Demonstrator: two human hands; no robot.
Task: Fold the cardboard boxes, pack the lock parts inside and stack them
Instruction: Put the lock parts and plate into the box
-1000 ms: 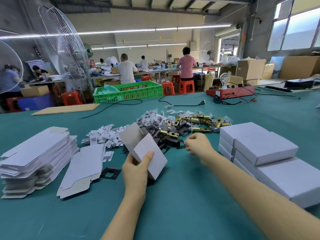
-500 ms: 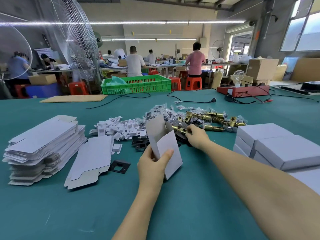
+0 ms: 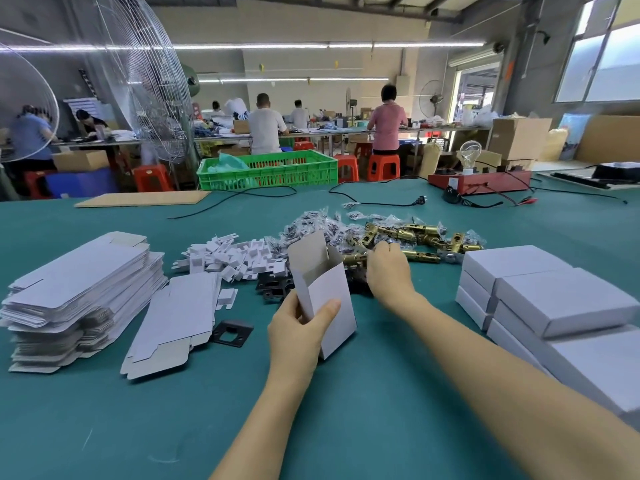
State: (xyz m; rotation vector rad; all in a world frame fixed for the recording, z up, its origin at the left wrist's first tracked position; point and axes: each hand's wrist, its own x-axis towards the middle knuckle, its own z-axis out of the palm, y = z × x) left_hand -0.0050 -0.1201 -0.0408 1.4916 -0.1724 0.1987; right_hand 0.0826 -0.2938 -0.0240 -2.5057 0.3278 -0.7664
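Note:
My left hand [image 3: 301, 330] grips a small white cardboard box [image 3: 325, 289], held upright with its top flap open. My right hand [image 3: 388, 268] reaches into the pile of brass latch parts [image 3: 412, 237] and its fingers close round a brass latch [image 3: 353, 259] whose end sticks out to the left. Black plates [image 3: 273, 284] lie just behind the box. White cardboard inserts [image 3: 235, 258] form a heap to the left. Flat unfolded boxes [image 3: 79, 289] are stacked at far left. Finished closed boxes [image 3: 554, 299] are stacked at right.
One flat box blank [image 3: 176, 320] and a black plate [image 3: 230, 332] lie on the green table [image 3: 138, 427]. Small bagged screws [image 3: 318, 223] lie behind the latches. A green crate [image 3: 270, 169], cables and a red test device [image 3: 481, 181] stand at the far edge. People work at tables beyond.
My right hand moved forward from near the box into the brass latch pile and closed on a latch. The left hand kept the box, now more upright.

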